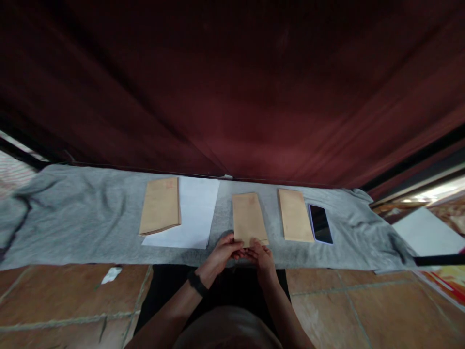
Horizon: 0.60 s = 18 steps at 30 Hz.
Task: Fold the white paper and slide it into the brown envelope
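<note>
Brown paper envelopes [250, 218] lie in front of me on the grey cloth [98, 208], their near edge lifted into my fingers. My left hand [228, 248], with a dark band on the wrist, pinches the lower left corner. At the lower right edge my right hand [259, 254] grips the same envelopes, thumb on top. To the left, another stack of brown envelopes [160, 206] partly covers white paper sheets [198, 211]. A further stack of brown envelopes [296, 215] sits on the right, beside a phone [320, 224] with a dark screen and a pale purple edge.
A dark red panel [232, 106] rises right behind the narrow cloth-covered surface. Below is a tiled floor [327, 310] with a white scrap [111, 275] on it. At the far right are a white board-like sheet [428, 232] and a red and yellow printed item [448, 281].
</note>
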{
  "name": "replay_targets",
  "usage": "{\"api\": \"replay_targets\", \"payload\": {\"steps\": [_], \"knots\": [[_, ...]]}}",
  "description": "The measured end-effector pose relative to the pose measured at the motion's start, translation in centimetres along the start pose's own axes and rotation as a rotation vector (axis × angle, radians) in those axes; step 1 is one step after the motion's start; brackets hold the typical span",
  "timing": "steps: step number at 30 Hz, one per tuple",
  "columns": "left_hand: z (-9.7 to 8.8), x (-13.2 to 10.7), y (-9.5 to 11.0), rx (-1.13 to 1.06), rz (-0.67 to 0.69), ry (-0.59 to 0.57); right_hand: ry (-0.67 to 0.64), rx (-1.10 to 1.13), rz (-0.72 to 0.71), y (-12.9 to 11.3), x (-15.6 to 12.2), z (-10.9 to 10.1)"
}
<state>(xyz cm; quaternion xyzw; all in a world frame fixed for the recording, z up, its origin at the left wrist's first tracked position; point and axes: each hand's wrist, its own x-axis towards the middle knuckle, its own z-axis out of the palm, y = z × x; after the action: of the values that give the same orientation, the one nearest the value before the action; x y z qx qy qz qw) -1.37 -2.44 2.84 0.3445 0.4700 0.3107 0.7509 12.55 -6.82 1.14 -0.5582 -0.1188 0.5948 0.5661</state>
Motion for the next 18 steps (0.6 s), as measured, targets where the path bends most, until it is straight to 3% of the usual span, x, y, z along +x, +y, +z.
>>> {"api": "replay_targets", "payload": {"steps": [3,12,15,18], "knots": [[-0.1,-0.1,0.0,0.015,-0.013,0.013,0.078,0.008,-0.020,-0.1,0.2,-0.9],[-0.1,-0.6,0.3,0.025,0.009,0.054,0.138,-0.065,-0.155,-0.5,1.1,-3.7],[0.0,-0.7,0.4,0.010,0.019,0.069,0.218,-0.373,-0.483,-0.8,0.8,-4.3],[0.4,-0.8,0.5,0.001,0.043,0.083,0.168,-0.821,-0.899,-0.8,-0.5,-4.1]]}}
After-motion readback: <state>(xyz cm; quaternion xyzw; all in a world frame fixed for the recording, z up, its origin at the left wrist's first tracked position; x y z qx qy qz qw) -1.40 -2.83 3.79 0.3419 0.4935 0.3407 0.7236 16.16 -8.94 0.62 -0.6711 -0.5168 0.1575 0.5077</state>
